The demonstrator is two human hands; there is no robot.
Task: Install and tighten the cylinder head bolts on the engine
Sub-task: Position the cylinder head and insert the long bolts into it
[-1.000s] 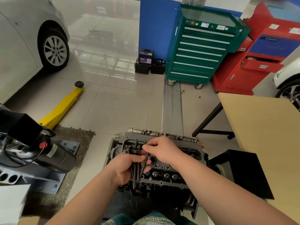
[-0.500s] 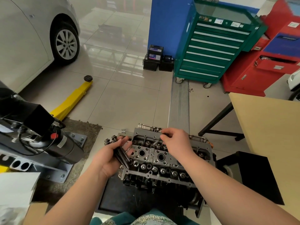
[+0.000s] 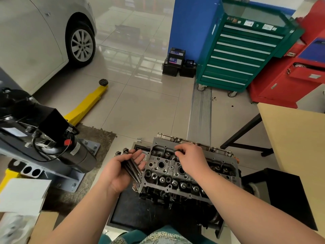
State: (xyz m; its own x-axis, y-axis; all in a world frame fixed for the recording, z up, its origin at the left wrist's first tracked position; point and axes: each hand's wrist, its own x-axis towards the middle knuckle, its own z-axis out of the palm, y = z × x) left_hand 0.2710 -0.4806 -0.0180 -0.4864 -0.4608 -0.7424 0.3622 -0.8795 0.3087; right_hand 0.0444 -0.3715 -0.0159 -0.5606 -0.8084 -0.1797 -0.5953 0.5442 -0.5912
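Shiny floor tiles (image 3: 140,106) fill the shop, and a metal grate strip (image 3: 201,117) runs down the middle of them. Far back stands a green tool chest (image 3: 241,55) with many drawers, and a red cabinet (image 3: 299,71) stands right beside it. Two small black batteries (image 3: 177,65) sit by a blue wall (image 3: 191,27). A white car (image 3: 35,37) is parked at the left, and a yellow lift arm (image 3: 86,104) lies on the floor near it. A black motor unit (image 3: 40,136) sits on a gray stand at the left. A tan table (image 3: 299,147) is at the right. Low in the middle is the engine (image 3: 182,176), with the cylinder head on top, full of round holes. The left hand (image 3: 121,171) is just beside the engine's left edge, palm up, with its fingers curled around a bunch of long dark bolts (image 3: 131,166). The bolt heads stick out past the fingers. The right hand (image 3: 191,159) is over the far part of the cylinder head, and its fingertips pinch something small and dark. I cannot tell for sure what that small thing is.
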